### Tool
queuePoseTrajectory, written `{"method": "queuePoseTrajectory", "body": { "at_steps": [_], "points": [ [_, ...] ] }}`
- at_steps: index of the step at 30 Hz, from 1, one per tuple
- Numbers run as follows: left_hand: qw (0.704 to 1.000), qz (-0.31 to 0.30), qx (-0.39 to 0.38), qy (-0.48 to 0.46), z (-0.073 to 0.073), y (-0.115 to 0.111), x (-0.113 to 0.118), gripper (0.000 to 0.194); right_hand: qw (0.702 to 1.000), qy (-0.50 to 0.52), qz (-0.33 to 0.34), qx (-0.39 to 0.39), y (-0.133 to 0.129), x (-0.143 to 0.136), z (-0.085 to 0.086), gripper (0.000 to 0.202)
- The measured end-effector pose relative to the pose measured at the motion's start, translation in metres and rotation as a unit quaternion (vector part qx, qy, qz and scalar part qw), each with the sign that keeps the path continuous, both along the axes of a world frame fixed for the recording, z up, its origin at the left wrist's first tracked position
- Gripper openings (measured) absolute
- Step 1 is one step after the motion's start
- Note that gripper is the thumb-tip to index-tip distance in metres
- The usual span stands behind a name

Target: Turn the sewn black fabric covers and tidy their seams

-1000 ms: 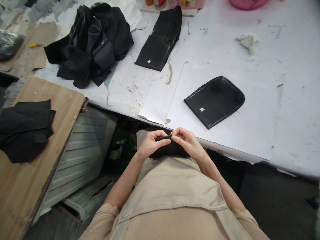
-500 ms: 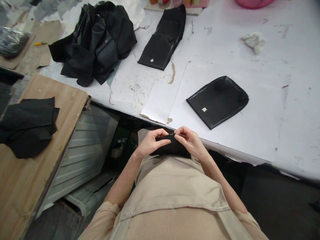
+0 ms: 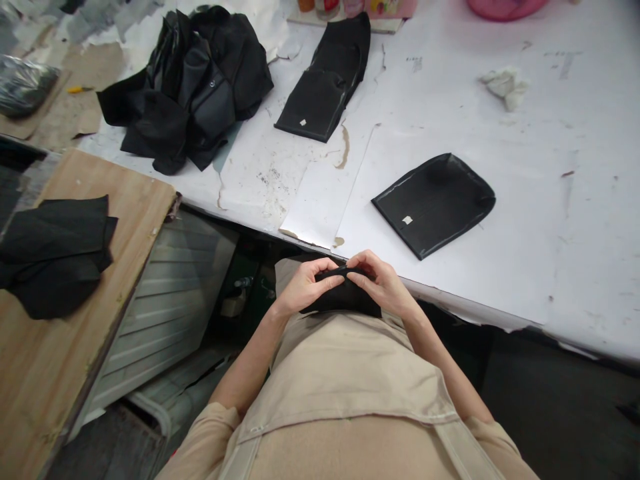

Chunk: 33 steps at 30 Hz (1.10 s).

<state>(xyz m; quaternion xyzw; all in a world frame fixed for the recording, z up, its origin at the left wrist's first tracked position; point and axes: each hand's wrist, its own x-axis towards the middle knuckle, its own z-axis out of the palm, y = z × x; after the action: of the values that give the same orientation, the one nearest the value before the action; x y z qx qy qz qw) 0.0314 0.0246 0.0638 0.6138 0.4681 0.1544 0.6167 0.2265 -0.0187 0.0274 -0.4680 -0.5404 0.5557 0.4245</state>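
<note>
A black fabric piece (image 3: 345, 301) lies against the lap of my beige apron, just below the table's front edge. My left hand (image 3: 309, 287) pinches its upper edge between thumb and fingers. From the other side my right hand (image 3: 379, 283) grips the same edge, the fingertips of both hands almost meeting at its middle. On the white table ahead lies a flat black piece (image 3: 435, 203) with a rounded end and a small white tag. A longer black piece (image 3: 325, 83), also tagged, rests further back.
A heap of black material (image 3: 195, 87) sits at the table's back left. More black pieces (image 3: 57, 253) lie on a wooden board (image 3: 100, 293) at left. A white crumpled cloth (image 3: 505, 87) and a pink basin (image 3: 507, 7) are at the right on the white table (image 3: 530, 253).
My right thumb has straightened along the fabric's edge and now points toward the left thumb. Both hands keep hold of the black fabric piece in nearly the same place.
</note>
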Motion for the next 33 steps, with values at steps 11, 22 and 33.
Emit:
{"method": "queuePoseTrajectory", "body": {
  "at_steps": [11, 22, 33],
  "points": [
    [0.999, -0.021, 0.041, -0.004, 0.000, 0.000, 0.005, 0.017, 0.997, -0.063, 0.017, 0.030, 0.007, 0.005, 0.011, 0.004],
    [0.997, -0.038, 0.058, -0.027, -0.006, 0.001, 0.004, 0.023, 0.999, 0.013, -0.038, -0.003, 0.001, -0.005, 0.003, 0.011],
    [0.989, -0.097, 0.109, 0.017, 0.000, 0.006, -0.003, 0.036, 0.997, 0.024, -0.057, -0.038, 0.002, -0.013, 0.002, 0.016]
  ]
}}
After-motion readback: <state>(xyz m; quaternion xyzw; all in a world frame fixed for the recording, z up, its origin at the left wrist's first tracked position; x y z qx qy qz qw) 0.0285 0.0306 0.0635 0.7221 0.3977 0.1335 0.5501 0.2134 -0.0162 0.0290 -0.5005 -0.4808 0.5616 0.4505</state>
